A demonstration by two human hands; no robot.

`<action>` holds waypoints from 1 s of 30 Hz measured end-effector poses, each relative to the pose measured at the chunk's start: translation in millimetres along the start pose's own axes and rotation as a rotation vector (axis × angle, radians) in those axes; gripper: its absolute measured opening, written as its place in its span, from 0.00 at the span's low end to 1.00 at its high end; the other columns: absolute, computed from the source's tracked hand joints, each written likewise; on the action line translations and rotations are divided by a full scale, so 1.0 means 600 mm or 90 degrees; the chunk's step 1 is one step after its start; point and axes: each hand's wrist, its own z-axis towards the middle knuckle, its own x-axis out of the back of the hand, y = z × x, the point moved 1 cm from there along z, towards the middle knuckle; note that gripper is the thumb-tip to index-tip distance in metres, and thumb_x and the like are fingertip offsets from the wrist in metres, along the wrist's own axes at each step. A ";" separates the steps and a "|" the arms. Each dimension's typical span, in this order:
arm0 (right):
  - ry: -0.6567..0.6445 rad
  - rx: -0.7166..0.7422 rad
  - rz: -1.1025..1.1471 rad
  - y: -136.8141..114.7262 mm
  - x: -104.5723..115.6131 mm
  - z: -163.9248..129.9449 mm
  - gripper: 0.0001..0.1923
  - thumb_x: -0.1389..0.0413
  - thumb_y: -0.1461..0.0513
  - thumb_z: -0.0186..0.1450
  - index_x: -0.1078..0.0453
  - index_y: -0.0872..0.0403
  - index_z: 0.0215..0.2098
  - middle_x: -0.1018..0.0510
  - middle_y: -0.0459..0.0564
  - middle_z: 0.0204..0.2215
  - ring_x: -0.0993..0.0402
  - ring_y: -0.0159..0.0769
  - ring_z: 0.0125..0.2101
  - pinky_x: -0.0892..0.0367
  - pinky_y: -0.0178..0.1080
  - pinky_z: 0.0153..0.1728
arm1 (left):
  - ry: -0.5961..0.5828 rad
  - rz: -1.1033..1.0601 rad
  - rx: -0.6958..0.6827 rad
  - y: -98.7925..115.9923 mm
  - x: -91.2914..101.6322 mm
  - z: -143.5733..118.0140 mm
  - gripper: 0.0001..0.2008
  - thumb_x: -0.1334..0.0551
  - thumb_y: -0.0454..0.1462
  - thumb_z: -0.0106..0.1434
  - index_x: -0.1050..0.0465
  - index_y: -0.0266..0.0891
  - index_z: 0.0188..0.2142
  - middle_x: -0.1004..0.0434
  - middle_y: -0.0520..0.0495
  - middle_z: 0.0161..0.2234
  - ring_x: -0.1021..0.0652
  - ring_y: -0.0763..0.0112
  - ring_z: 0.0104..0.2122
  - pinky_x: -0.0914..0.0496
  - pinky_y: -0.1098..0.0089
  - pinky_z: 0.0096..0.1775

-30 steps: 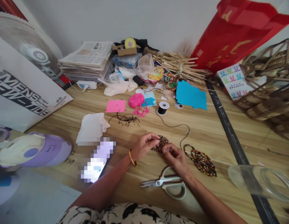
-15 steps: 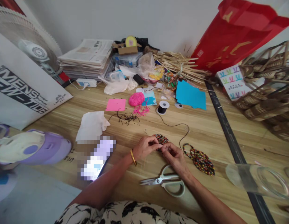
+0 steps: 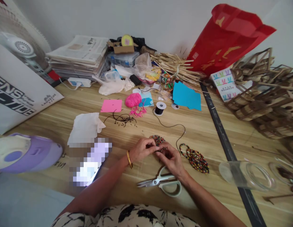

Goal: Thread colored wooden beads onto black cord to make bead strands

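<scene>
My left hand (image 3: 142,149) and my right hand (image 3: 170,158) meet fingertip to fingertip over the table, both pinched closed. Whatever sits between the fingertips is too small to make out. Just behind them lies a coil of multicoloured beads (image 3: 158,138), partly covered by the fingers. A second looped bead string (image 3: 196,159) rests to the right of my right hand. Below the hands are scissors (image 3: 158,182) with pale handles, one handle loop close to my right wrist. Black cord (image 3: 171,126) trails from a white spool (image 3: 160,108) toward the second bead string.
Short black cord pieces (image 3: 124,119), pink yarn (image 3: 133,100) and pink paper (image 3: 111,105) lie farther back. A phone (image 3: 93,162) and a purple-and-white container (image 3: 35,153) are at the left. Clear plastic jars (image 3: 245,175) and wooden baskets (image 3: 257,104) stand right.
The whole view has shifted, so the tabletop things appear farther left. Both hands stay pinched together at the bead coil, with only a slight change in the fingers.
</scene>
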 end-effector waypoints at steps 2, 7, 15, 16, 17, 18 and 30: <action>-0.004 -0.015 0.024 0.001 -0.002 -0.001 0.09 0.44 0.56 0.60 0.35 0.54 0.33 0.35 0.43 0.21 0.45 0.25 0.17 0.47 0.30 0.17 | -0.013 0.004 -0.003 0.001 0.000 0.000 0.14 0.42 0.43 0.59 0.30 0.33 0.25 0.36 0.54 0.20 0.36 0.77 0.23 0.43 0.75 0.26; -0.005 -0.044 0.104 -0.001 -0.006 0.000 0.10 0.44 0.56 0.59 0.34 0.55 0.31 0.37 0.41 0.18 0.44 0.25 0.18 0.45 0.29 0.18 | -0.020 -0.008 0.012 0.004 -0.001 0.000 0.14 0.42 0.43 0.59 0.29 0.33 0.26 0.35 0.54 0.20 0.36 0.77 0.23 0.43 0.76 0.26; 0.022 -0.051 0.158 -0.005 -0.008 0.003 0.10 0.42 0.57 0.58 0.33 0.56 0.29 0.34 0.42 0.19 0.41 0.25 0.17 0.43 0.29 0.17 | 0.009 -0.014 0.005 0.001 -0.001 0.000 0.14 0.41 0.43 0.58 0.30 0.33 0.24 0.34 0.54 0.21 0.35 0.77 0.23 0.41 0.75 0.27; 0.018 -0.055 0.166 -0.005 -0.009 0.003 0.10 0.42 0.56 0.58 0.33 0.56 0.29 0.34 0.42 0.18 0.41 0.25 0.17 0.44 0.29 0.17 | 0.012 -0.015 0.003 0.000 0.000 0.000 0.14 0.41 0.43 0.58 0.30 0.33 0.25 0.34 0.54 0.21 0.35 0.76 0.24 0.40 0.75 0.28; 0.015 -0.056 0.171 -0.005 -0.009 0.004 0.10 0.43 0.56 0.58 0.33 0.56 0.29 0.34 0.42 0.18 0.41 0.25 0.16 0.44 0.29 0.17 | 0.015 -0.017 -0.001 0.000 0.000 0.000 0.13 0.41 0.42 0.58 0.30 0.33 0.25 0.34 0.54 0.21 0.34 0.76 0.24 0.40 0.75 0.28; 0.012 -0.055 0.170 -0.004 -0.009 0.004 0.10 0.43 0.56 0.59 0.34 0.56 0.29 0.35 0.41 0.17 0.42 0.25 0.16 0.44 0.29 0.17 | 0.019 -0.019 -0.003 0.000 0.000 0.000 0.13 0.41 0.42 0.59 0.30 0.34 0.25 0.34 0.54 0.21 0.34 0.76 0.24 0.40 0.75 0.28; 0.066 0.020 0.081 0.003 -0.003 0.009 0.09 0.45 0.57 0.61 0.32 0.55 0.28 0.33 0.46 0.24 0.39 0.29 0.24 0.41 0.32 0.24 | 0.088 0.069 0.023 0.007 0.033 0.005 0.10 0.42 0.38 0.59 0.31 0.34 0.25 0.29 0.52 0.22 0.30 0.75 0.24 0.37 0.75 0.29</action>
